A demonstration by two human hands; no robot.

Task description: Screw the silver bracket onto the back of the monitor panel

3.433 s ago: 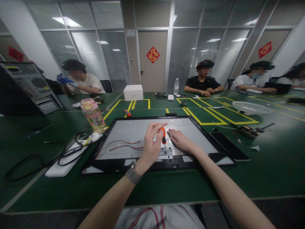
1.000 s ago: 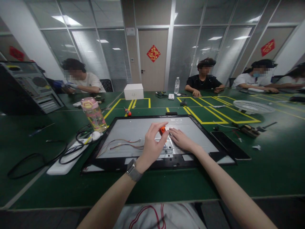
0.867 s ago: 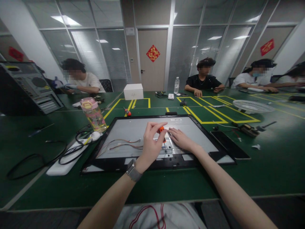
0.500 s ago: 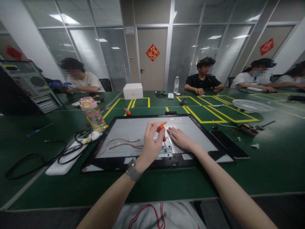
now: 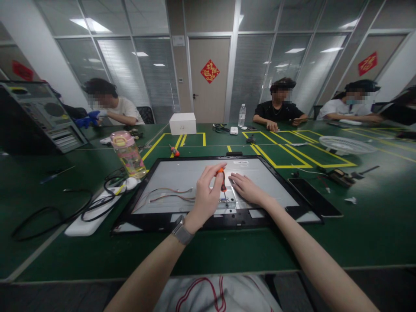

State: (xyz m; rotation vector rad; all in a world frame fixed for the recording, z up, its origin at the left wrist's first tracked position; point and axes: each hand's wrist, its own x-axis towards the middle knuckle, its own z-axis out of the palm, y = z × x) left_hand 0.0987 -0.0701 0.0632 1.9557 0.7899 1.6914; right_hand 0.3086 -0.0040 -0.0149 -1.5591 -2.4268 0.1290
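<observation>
A flat display panel (image 5: 182,173) with a black frame and a grey metal back lies on the table before me. My left hand (image 5: 208,190), with a watch at the wrist, is closed around a screwdriver (image 5: 223,184) with an orange and black handle. The screwdriver stands nearly upright, its shaft reaching down to a small metal bracket (image 5: 231,203) near the panel's front edge. Flat on the panel, right of the screwdriver, my right hand (image 5: 247,188) rests with its fingers stretched out. Thin wires (image 5: 170,196) run across the panel left of my left hand.
At left are a white power strip (image 5: 86,223) with black cables, a pink-lidded bottle (image 5: 129,156) and a computer case (image 5: 42,119). A phone (image 5: 313,197) lies right of the panel. Behind it stands a white box (image 5: 183,124). Several people sit across the green table (image 5: 227,255).
The fingers of my left hand have shifted slightly on the screwdriver handle. My right hand stays flat on the panel. The whole view has moved a little.
</observation>
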